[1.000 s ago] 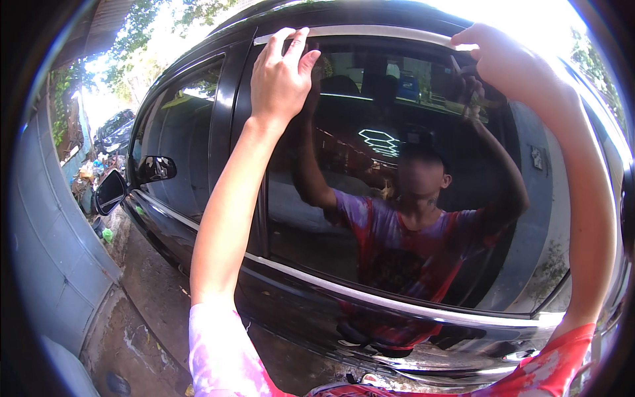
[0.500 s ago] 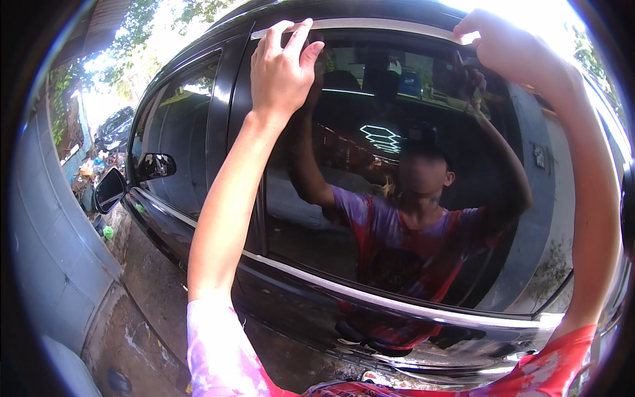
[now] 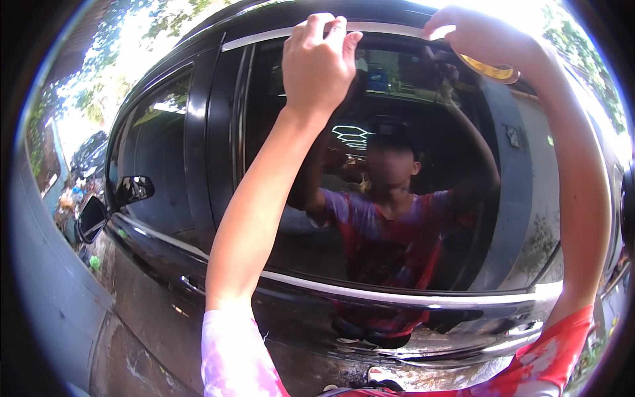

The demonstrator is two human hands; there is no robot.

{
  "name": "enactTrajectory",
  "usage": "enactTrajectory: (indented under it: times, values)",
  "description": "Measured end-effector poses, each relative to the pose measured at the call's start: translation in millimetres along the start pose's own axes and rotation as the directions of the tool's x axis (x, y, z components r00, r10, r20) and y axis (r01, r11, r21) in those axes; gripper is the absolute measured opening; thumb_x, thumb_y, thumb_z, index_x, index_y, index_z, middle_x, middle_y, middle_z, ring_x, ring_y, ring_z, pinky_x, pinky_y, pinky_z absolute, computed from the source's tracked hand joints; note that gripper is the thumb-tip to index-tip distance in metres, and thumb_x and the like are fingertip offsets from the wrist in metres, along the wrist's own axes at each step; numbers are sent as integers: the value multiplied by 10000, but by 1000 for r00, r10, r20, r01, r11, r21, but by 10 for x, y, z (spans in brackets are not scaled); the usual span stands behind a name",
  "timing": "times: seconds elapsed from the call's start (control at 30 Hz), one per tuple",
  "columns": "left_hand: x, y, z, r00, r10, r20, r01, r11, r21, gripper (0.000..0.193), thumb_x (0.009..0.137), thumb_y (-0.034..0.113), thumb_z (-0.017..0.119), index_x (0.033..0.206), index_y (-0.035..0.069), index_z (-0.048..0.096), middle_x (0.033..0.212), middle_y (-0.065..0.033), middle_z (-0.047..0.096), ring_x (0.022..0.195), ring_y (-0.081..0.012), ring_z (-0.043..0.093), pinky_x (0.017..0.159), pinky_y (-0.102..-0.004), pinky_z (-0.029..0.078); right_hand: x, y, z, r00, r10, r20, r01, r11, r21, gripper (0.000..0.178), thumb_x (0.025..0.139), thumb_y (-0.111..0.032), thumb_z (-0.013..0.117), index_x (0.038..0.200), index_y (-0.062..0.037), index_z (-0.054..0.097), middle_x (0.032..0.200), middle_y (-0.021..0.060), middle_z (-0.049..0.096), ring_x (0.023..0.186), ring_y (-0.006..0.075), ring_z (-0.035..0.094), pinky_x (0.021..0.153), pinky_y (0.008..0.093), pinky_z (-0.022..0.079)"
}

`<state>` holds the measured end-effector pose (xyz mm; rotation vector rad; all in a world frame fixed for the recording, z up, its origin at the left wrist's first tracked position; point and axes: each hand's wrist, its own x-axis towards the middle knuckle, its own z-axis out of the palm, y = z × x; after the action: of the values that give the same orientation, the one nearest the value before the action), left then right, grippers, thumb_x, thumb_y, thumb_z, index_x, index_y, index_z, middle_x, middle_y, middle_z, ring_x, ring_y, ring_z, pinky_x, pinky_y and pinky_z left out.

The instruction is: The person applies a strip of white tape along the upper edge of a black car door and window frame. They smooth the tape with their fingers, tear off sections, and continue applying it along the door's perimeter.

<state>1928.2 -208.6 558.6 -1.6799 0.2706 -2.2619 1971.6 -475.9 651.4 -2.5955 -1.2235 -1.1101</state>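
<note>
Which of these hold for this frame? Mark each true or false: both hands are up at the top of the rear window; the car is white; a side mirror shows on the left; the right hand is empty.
1. Both the left hand and the right hand are raised to the chrome trim above the rear window: true.
2. The car is white: false, the car is black.
3. A side mirror shows on the left: true.
4. The right hand is empty: false, a yellow object shows under it.

A side mirror (image 3: 134, 189) and door handle (image 3: 188, 284) sit left, trees (image 3: 99, 99) beyond.
</note>
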Motion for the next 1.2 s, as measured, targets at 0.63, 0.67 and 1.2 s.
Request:
enactTrajectory:
  times: [0.63,0.67,1.2]
  values:
    - [-132,111,69,989,-150,-11,148,986,-77,189,905,136,723,1082,171,780,1036,-46,650,1031,-287,643,909,-427,525,1027,34,280,766,-632,-119,599,633,491,418,967,-186,678,1346,-16,633,1137,100,702,896,154,661,760,322,565]
    - [-219,5,59,992,-125,-12,125,992,-31,196,916,119,709,1092,174,773,1041,-48,648,1005,-290,651,886,-422,535,1062,-99,376,741,-651,-166,624,575,529,433,971,-187,681,1358,-1,619,1126,99,703,870,145,665,734,314,571]
    - [-703,-1048,-492,975,-204,88,192,973,131,390,903,-56,589,1169,154,783,1128,-56,692,1030,-278,689,920,-391,566,-329,-1270,-78,670,-511,-538,565,821,-76,476,933,-270,647,1368,-77,667,916,76,777,748,187,722,693,323,586]
